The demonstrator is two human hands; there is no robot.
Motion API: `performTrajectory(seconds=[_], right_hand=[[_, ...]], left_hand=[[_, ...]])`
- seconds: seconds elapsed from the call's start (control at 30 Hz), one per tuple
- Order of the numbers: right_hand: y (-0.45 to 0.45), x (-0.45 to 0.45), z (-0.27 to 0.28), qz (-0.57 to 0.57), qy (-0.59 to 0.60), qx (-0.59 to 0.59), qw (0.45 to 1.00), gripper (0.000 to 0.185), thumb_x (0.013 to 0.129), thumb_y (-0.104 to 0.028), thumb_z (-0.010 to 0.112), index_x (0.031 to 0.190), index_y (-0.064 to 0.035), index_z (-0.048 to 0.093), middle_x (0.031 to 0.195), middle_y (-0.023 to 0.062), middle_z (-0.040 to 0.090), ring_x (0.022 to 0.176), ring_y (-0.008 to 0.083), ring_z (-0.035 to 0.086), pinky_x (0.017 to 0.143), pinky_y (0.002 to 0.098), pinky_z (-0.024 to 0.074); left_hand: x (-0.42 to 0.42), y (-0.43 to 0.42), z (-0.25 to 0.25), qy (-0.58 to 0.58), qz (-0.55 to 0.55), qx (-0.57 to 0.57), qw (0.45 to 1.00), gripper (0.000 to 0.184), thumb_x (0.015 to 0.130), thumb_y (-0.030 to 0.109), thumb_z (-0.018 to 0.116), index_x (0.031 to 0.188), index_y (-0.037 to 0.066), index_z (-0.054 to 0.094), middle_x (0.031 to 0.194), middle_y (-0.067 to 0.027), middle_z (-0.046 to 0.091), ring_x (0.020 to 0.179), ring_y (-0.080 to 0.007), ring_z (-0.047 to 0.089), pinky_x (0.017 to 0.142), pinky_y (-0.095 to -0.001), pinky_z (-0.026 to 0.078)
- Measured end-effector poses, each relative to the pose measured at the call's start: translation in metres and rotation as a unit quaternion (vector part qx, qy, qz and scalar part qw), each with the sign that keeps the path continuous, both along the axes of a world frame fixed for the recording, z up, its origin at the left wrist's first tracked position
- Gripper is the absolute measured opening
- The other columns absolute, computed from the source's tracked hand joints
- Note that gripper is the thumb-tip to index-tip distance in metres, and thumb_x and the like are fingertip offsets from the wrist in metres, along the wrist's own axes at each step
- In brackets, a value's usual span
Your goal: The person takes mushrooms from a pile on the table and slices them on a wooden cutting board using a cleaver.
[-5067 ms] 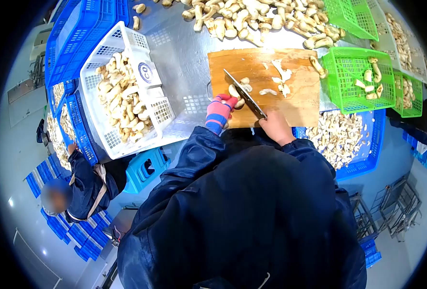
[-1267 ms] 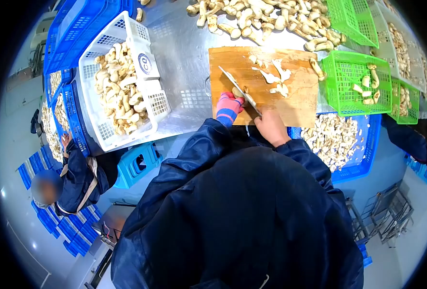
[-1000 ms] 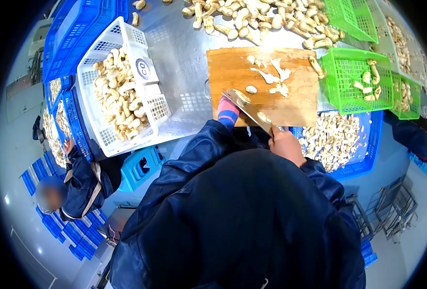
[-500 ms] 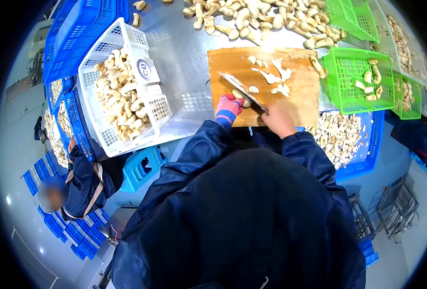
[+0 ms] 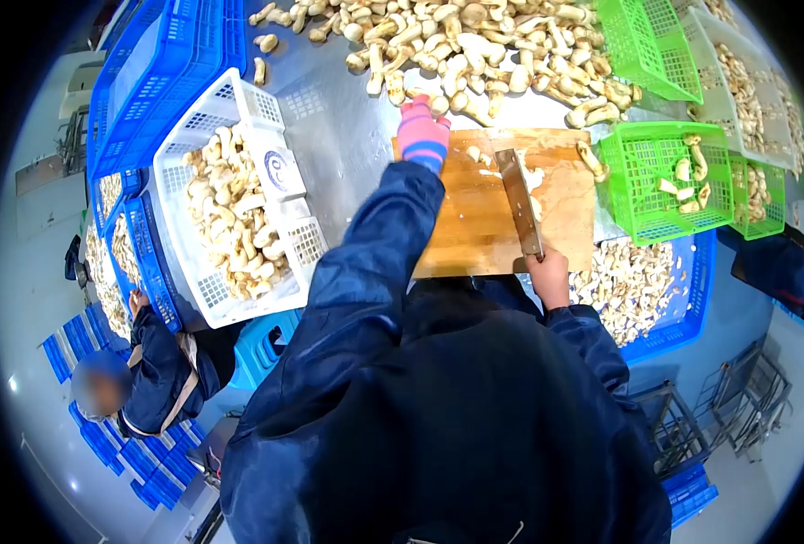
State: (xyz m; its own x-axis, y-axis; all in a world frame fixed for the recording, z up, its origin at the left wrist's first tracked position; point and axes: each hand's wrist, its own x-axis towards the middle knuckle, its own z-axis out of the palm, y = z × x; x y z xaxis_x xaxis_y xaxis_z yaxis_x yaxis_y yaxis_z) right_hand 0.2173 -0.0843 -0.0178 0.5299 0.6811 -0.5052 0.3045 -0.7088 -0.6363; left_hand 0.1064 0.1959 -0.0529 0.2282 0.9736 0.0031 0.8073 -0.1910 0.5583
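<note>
My left hand, in a pink and blue striped glove, reaches past the far left corner of the wooden cutting board. Its fingers and thumb close around a pale mushroom at the near edge of a mushroom pile. My bare right hand grips the handle of a broad-bladed knife at the board's near edge, the blade pointing away from me. White trimmings lie by the blade, partly hidden by it. A single mushroom rests at the board's right edge.
Left of the board stands a white crate of mushrooms, with blue crates behind it. A green basket holding a few mushrooms is at the right. Below it sits a blue tray of cut pieces. Another person works at far left.
My left hand has gone from the board out to the pile. My right hand has drawn the knife back and right, turning its blade forward. The mushroom being cut is gone from the board.
</note>
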Motion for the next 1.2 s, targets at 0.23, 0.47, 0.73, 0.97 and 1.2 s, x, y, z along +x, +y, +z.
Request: performTrajectory(seconds=[0.23,0.47,0.73,0.97,1.2], right_hand=[[-0.001,-0.003,0.002,0.004,-0.023,0.002,1.000,0.017,0.072,-0.012,0.054,0.082,-0.0011,0.062,0.071,0.0246,0.058,0.069,0.0408,0.057,0.064,0.0454,0.0454],[-0.001,-0.002,-0.001,0.019,-0.015,0.016,1.000,0.018,0.072,-0.015,0.052,0.080,-0.0007,0.061,0.069,0.0247,0.057,0.068,0.0406,0.057,0.062,0.0449,0.0448],[0.017,-0.019,0.020,0.102,0.034,0.024,0.994,0.026,0.074,-0.016,0.053,0.092,0.0010,0.061,0.074,0.0240,0.060,0.073,0.0394,0.058,0.068,0.0435,0.0461],[0.042,-0.041,0.016,0.210,0.017,0.026,0.977,0.028,0.072,-0.013,0.053,0.093,0.0030,0.061,0.077,0.0252,0.060,0.075,0.0397,0.059,0.073,0.0444,0.0464],[0.036,-0.048,0.039,0.270,-0.085,0.030,0.959,0.017,0.074,-0.012,0.052,0.084,0.0014,0.058,0.070,0.0240,0.060,0.070,0.0386,0.060,0.066,0.0457,0.0487]], left_hand=[[0.007,0.044,-0.011,0.175,-0.108,-0.114,0.972,0.048,0.073,0.031,0.066,0.116,0.016,0.053,0.112,-0.0188,0.055,0.100,-0.0325,0.054,0.086,-0.0395,0.044],[-0.063,-0.067,0.018,-0.638,0.065,-0.482,0.597,0.050,0.086,0.028,0.052,0.133,0.017,0.038,0.110,-0.0066,0.056,0.072,-0.0119,0.052,0.055,-0.0218,0.040],[-0.094,-0.156,-0.008,-0.391,0.159,-0.497,0.758,0.046,0.086,0.027,0.056,0.124,0.005,0.042,0.104,-0.0090,0.057,0.070,-0.0148,0.054,0.053,-0.0254,0.043],[-0.079,-0.163,-0.012,-0.056,0.045,-0.113,0.991,0.051,0.067,0.020,0.073,0.110,0.003,0.051,0.087,-0.0118,0.058,0.084,-0.0291,0.056,0.076,-0.0339,0.046],[-0.077,-0.164,-0.027,-0.077,0.056,-0.301,0.949,0.044,0.074,0.027,0.061,0.112,0.009,0.052,0.103,-0.0072,0.059,0.099,-0.0265,0.053,0.088,-0.0360,0.040]])
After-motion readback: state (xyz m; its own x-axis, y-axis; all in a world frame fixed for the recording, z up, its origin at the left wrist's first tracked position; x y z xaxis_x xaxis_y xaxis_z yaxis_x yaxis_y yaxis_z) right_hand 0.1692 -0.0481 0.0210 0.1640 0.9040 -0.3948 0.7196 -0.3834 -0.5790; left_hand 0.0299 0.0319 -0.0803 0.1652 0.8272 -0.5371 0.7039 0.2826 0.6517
